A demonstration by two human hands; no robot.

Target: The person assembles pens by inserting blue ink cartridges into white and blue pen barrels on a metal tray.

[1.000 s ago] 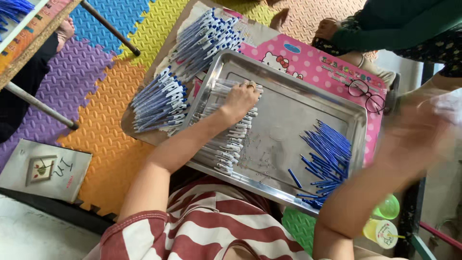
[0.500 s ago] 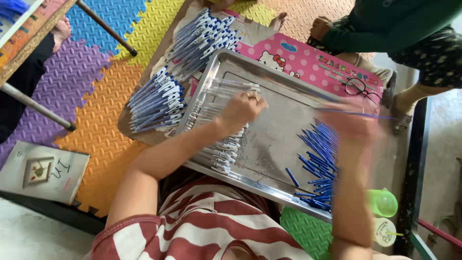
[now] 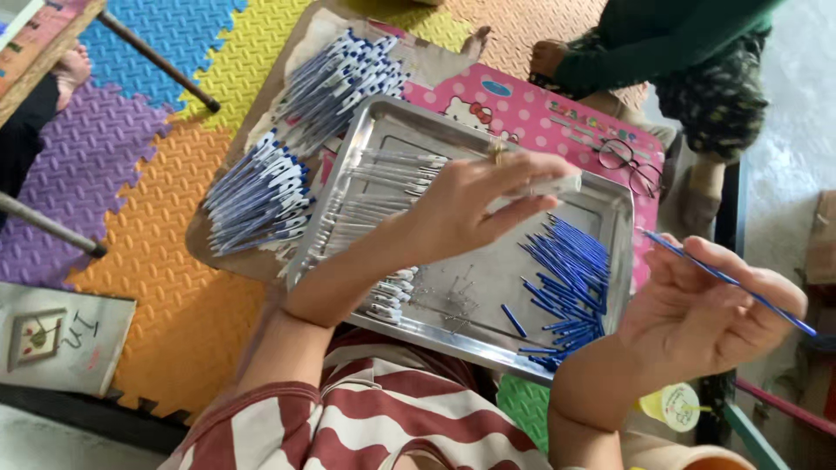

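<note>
Right hand (image 3: 705, 318) palm-up pinching blue refill (image 3: 727, 280), left hand (image 3: 475, 204) gripping clear barrel (image 3: 544, 185)

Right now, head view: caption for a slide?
Left hand holds a clear barrel over the tray; right hand holds a blue refill.

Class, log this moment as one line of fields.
left hand: holds clear pen barrel | right hand: holds blue refill | metal tray: barrels, refills

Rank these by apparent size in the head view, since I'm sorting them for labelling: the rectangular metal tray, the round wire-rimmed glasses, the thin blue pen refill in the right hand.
1. Rectangular metal tray
2. Thin blue pen refill, long but nearer the camera, so unsure against the glasses
3. Round wire-rimmed glasses
</note>
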